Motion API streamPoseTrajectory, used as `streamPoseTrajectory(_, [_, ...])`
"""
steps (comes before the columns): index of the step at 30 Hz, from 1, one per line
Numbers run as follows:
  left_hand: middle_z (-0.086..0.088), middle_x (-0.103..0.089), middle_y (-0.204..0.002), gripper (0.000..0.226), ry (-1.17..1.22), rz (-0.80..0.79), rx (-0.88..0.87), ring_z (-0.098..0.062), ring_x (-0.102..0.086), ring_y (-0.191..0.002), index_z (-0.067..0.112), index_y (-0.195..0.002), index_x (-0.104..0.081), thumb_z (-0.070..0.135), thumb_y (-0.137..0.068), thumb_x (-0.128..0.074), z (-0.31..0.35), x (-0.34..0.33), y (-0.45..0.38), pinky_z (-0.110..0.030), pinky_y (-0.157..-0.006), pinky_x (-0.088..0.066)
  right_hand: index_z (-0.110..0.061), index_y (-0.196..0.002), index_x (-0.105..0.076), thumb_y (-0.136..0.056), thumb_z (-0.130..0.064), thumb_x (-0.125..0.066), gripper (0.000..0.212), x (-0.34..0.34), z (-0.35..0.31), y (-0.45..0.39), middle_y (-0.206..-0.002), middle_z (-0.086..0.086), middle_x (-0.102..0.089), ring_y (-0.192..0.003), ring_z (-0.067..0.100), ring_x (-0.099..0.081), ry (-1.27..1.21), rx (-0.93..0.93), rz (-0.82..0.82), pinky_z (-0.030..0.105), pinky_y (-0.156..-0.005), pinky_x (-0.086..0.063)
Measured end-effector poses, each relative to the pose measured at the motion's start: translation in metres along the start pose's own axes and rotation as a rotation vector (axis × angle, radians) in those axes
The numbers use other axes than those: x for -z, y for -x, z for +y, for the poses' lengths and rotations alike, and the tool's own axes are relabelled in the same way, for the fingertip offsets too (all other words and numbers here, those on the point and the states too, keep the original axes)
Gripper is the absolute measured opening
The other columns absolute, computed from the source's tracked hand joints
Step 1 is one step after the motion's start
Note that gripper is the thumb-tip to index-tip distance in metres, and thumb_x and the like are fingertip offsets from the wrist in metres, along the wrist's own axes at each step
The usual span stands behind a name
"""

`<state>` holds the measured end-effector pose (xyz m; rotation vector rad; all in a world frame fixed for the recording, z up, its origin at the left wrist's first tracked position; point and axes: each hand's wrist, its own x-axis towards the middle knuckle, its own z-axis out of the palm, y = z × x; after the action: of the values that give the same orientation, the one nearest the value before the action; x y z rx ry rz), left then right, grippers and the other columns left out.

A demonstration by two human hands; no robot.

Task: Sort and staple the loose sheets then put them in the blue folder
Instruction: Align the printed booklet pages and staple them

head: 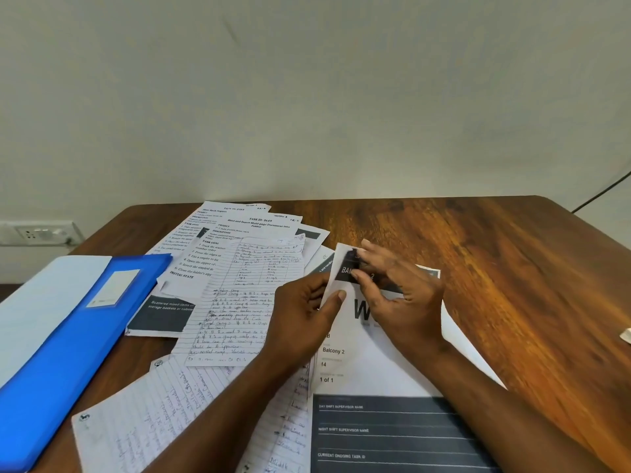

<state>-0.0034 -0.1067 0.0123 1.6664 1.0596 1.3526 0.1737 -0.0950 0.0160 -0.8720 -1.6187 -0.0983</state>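
I see both hands on a printed form (382,380) near me on the table (512,268): left hand (304,319) fingers pinch its upper left edge, right hand (399,288) fingers press its top. Loose sheets (239,285) lie left, touching the blue folder (68,336).

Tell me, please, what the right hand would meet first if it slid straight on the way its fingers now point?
Probably the lined handwritten sheet up-left of the right hand, just past the printed sheet it holds; depth is unclear.
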Motion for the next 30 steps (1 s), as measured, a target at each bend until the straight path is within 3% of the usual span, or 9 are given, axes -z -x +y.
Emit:
streamPoseTrajectory(4, [0.003, -0.081, -0.106, 0.024, 0.016, -0.001, -0.007, -0.016, -0.078, -0.097, 0.017, -0.123, -0.075, 0.012, -0.1, -0.069, 0.0005, 0.0007, -0.0006, -0.046, -0.082, -0.065, -0.002, -0.116, -0.077, -0.084, -0.006, -0.087, 0.034, -0.0013, 0.0002, 0.0019, -0.128, 0.011, -0.073, -0.116, 0.017, -0.072, 0.024, 0.025, -0.009, 0.035, -0.094, -0.062])
streamPoseTrajectory(13, [0.004, -0.081, -0.104, 0.024, -0.003, -0.005, -0.008, -0.016, -0.079, -0.094, 0.018, -0.122, -0.076, 0.014, -0.099, -0.069, -0.0001, -0.0002, 0.0002, -0.048, -0.078, -0.066, -0.004, -0.121, -0.076, -0.082, -0.004, -0.087, 0.041, 0.0011, 0.0049, 0.0042, -0.109, 0.009, -0.072, -0.095, 0.017, -0.068, 0.09, 0.026, -0.019, 0.03, -0.075, -0.063])
streamPoseTrajectory(19, [0.002, -0.081, -0.104, 0.024, -0.002, -0.015, -0.004, -0.018, -0.079, -0.094, 0.018, -0.122, -0.076, 0.014, -0.1, -0.069, -0.0024, 0.0003, 0.0005, -0.052, -0.078, -0.065, -0.01, -0.135, -0.069, -0.084, -0.009, -0.085, 0.054, -0.0032, 0.0058, 0.0041, -0.111, 0.006, -0.063, -0.097, 0.015, -0.061, 0.097, -0.001, -0.083, 0.028, -0.073, -0.062])
streamPoseTrajectory(30, [0.002, -0.08, -0.103, 0.02, -0.025, -0.036, -0.016, -0.017, -0.079, -0.092, 0.018, -0.118, -0.076, 0.014, -0.099, -0.069, -0.0021, -0.0003, 0.0026, -0.049, -0.075, -0.066, -0.01, -0.13, -0.07, -0.086, -0.025, -0.079, 0.048, 0.0039, 0.0033, -0.0004, -0.117, 0.007, -0.058, -0.106, 0.018, -0.062, 0.066, -0.032, -0.112, 0.03, -0.076, -0.063])
